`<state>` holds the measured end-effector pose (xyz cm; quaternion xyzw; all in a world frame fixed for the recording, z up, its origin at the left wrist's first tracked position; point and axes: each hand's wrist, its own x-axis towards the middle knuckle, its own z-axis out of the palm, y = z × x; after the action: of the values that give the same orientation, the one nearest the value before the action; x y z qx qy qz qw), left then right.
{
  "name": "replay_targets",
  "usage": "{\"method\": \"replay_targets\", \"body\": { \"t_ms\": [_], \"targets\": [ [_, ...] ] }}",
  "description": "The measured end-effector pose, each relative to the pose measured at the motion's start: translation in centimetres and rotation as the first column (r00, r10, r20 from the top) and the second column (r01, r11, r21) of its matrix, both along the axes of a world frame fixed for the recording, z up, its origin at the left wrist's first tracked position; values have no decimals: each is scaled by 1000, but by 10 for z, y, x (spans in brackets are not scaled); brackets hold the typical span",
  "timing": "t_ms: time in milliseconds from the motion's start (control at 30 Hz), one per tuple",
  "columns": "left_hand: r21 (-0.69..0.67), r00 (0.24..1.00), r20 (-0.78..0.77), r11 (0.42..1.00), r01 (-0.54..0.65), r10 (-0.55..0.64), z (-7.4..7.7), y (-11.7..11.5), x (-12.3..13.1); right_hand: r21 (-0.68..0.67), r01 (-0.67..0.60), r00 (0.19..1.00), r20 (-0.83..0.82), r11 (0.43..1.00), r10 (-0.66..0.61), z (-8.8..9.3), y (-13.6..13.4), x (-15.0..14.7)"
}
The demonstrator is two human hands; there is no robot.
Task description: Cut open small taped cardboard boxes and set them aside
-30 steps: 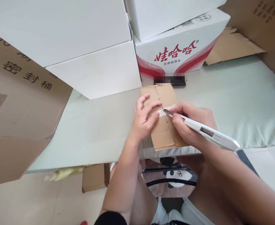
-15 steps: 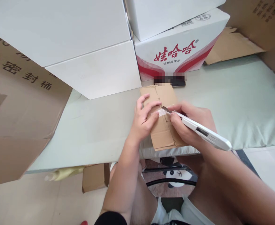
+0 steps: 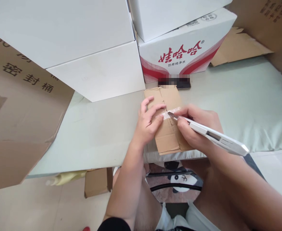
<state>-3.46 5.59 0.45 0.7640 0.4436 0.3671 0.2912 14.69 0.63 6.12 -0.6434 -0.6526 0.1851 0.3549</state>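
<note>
A small brown cardboard box (image 3: 166, 138) lies flat near the front edge of the pale green table (image 3: 95, 134). A strip of clear tape crosses its top. My left hand (image 3: 147, 121) presses down on the box's left side, fingers curled over the taped seam. My right hand (image 3: 195, 127) grips a white utility knife (image 3: 214, 137) like a pen. The knife's blade tip rests on the tape at the middle seam, just right of my left fingertips.
Large white boxes (image 3: 83, 48) and a white carton with red print (image 3: 184, 51) stand close behind. A big brown carton (image 3: 18, 106) leans at the left; flattened cardboard (image 3: 237, 46) lies at the back right. A dark phone (image 3: 183, 85) sits behind the small box. My knees are below the table edge.
The knife slid a little left along the tape half a second ago, then came back right to about where it began. My left hand has stayed on the box.
</note>
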Motion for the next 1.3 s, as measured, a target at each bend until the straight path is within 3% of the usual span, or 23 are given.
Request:
{"method": "replay_targets", "body": {
  "t_ms": [900,1300],
  "targets": [
    [-8,999,42,1000,12,-12,1,-1,0,41,9,995,-98,999,-5,-3,-2,1],
    [-7,1000,1,1000,-8,8,2,-2,0,9,6,1000,20,1000,-7,3,-1,-3]
  ]
}}
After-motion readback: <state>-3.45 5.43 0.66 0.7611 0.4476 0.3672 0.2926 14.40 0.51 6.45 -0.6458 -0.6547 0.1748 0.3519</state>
